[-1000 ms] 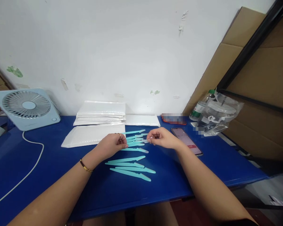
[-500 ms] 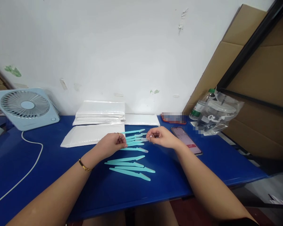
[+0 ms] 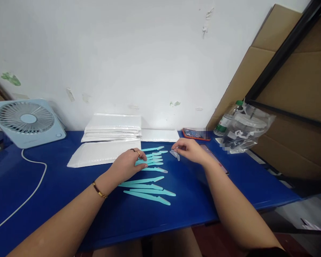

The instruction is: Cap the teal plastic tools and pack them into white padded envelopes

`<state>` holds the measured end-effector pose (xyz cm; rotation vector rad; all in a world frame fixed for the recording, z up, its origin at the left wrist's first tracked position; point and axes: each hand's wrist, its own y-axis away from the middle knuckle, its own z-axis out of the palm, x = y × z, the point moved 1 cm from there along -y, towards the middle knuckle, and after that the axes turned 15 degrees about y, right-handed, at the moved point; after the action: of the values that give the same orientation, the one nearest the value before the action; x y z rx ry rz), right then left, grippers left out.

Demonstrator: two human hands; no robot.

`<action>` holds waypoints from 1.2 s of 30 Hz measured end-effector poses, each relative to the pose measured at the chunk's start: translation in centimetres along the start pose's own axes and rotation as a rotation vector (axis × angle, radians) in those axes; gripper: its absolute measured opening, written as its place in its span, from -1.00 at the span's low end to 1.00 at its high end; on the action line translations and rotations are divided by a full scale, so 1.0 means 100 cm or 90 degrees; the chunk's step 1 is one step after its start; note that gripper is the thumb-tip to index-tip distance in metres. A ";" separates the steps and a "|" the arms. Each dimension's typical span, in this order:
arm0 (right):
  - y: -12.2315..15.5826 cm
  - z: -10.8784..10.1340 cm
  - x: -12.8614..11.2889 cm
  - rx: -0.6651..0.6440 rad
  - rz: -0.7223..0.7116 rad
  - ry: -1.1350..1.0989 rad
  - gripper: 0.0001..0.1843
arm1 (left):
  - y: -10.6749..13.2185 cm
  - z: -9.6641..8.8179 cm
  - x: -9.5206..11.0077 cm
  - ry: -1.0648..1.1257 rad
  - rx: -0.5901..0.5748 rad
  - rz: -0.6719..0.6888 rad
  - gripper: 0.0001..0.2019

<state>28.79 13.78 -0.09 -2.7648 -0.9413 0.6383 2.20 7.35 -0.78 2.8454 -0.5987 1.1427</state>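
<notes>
Several turquoise eyebrow razors [image 3: 149,201] lie in a loose column on the blue table, their blade ends pointing right. My left hand [image 3: 131,160] is over the handles of the upper group, thumb and fingers apart, with turquoise handles showing in the gap. A translucent tip cover still sits on one razor [image 3: 156,169] just below that hand. To the right, my right hand [image 3: 188,150] has its fingertips pinched at small clear blade covers [image 3: 174,154], near the table surface. How many covers it grips is hard to make out.
White padded mailers [image 3: 112,123] are stacked by the wall, with another mailer [image 3: 101,153] in front. A light blue fan [image 3: 28,119] stands left, its white cable [image 3: 42,175] trailing. Rightward are a phone [image 3: 223,167], a red-edged phone [image 3: 195,134], a bottle [image 3: 224,123] and a bagged cup [image 3: 247,125].
The right hand has moved right and slightly up, away from the razor tips, with clear covers at its fingers. The left hand's pinch has loosened over the razors.
</notes>
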 end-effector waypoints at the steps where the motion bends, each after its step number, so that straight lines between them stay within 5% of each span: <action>1: 0.001 -0.004 0.007 -0.011 -0.005 0.039 -0.82 | 0.002 -0.001 0.001 0.003 -0.041 0.010 -0.75; 6: 0.002 -0.003 0.022 -0.068 -0.004 0.162 -0.79 | 0.010 0.001 0.004 -0.008 -0.187 0.034 -0.79; 12: -0.006 0.015 0.014 -0.036 0.115 0.237 -0.78 | 0.009 0.008 0.004 -0.094 -0.154 0.047 -0.89; 20: -0.011 0.023 0.016 -0.036 0.102 0.272 -0.86 | 0.008 0.011 0.006 -0.201 -0.102 0.085 -0.84; 28: -0.009 0.019 0.004 0.054 0.058 -0.003 -0.78 | 0.005 0.003 0.006 0.014 -0.008 0.014 -0.86; 36: -0.005 0.021 -0.023 0.036 0.067 -0.386 -0.68 | 0.002 0.002 0.001 0.221 0.009 -0.043 -0.80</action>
<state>26.00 12.81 -1.03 -2.6159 -0.8443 1.5470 2.35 7.04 -0.91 2.5617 -0.4688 1.5797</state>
